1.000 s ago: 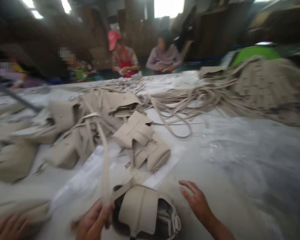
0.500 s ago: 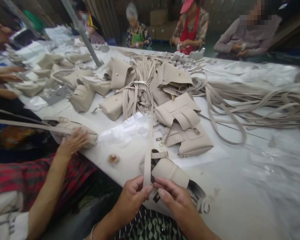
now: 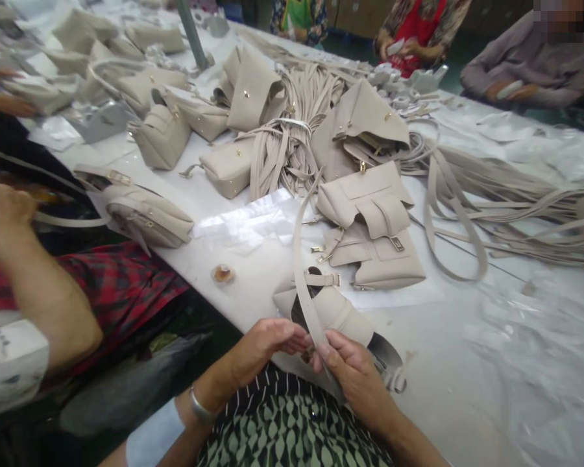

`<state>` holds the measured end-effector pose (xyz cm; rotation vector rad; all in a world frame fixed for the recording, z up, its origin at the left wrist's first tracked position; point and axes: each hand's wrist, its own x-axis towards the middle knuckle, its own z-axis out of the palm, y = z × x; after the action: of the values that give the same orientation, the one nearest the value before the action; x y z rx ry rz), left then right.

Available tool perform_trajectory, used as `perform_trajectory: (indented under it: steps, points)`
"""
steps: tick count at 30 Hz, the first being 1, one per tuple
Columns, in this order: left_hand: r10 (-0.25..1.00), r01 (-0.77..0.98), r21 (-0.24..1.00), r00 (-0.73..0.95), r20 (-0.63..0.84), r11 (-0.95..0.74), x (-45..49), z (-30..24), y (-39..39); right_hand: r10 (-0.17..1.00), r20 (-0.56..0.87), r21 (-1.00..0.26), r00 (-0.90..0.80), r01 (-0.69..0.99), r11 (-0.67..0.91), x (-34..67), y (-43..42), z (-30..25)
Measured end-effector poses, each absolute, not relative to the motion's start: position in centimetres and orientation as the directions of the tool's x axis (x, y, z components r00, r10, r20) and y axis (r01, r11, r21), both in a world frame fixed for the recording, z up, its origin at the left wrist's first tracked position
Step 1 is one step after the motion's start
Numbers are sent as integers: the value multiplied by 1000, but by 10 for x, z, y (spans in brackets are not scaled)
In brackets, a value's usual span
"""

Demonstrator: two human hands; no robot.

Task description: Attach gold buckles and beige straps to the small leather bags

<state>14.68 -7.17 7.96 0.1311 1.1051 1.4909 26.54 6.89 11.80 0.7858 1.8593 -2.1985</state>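
Observation:
A long beige strap [image 3: 300, 269] runs from the bundle of straps [image 3: 292, 152] down to my hands. My right hand [image 3: 355, 370] pinches it between thumb and fingers, and its end hangs below toward my lap. My left hand [image 3: 272, 340] is just left of the strap, fingers stretched out and fingertips close to it; no grip on it shows. Under and behind my hands a beige handbag [image 3: 345, 314] lies at the table edge, with a buckled tab and a dark opening. My hands hide its near side.
More beige handbags [image 3: 379, 256] with gold clasps lie ahead on the white table [image 3: 448, 363]. Loose straps [image 3: 516, 207] and clear plastic [image 3: 530, 350] spread to the right. At left, a co-worker's arm [image 3: 53, 292] is beside another handbag [image 3: 150, 214]. Several people stand across the table.
The strap has passed from my left hand's pinch to my right hand and now curves. My left fingers have straightened. The co-worker's hand at left has drawn back from their bag. My view has tilted down.

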Motion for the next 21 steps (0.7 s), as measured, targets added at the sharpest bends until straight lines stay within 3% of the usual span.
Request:
perform_trajectory:
  steps: [4, 7, 11, 21]
  points:
    - [816, -883, 467, -301, -494, -43, 138, 79, -50, 145, -550, -830, -823, 519, -202, 285, 73, 113]
    - [795, -915, 378, -333, -507, -142, 135, 83, -35, 135, -575, -809, -807, 537, -239, 300, 74, 110]
    - [766, -897, 366, -413, -493, -248, 127, 89, -22, 143, -608, -779, -781, 552, -297, 321, 77, 105]
    - [716, -854, 404, -504, -483, -328, 116, 107, -6, 154, -668, -711, -728, 563, -422, 348, 79, 99]
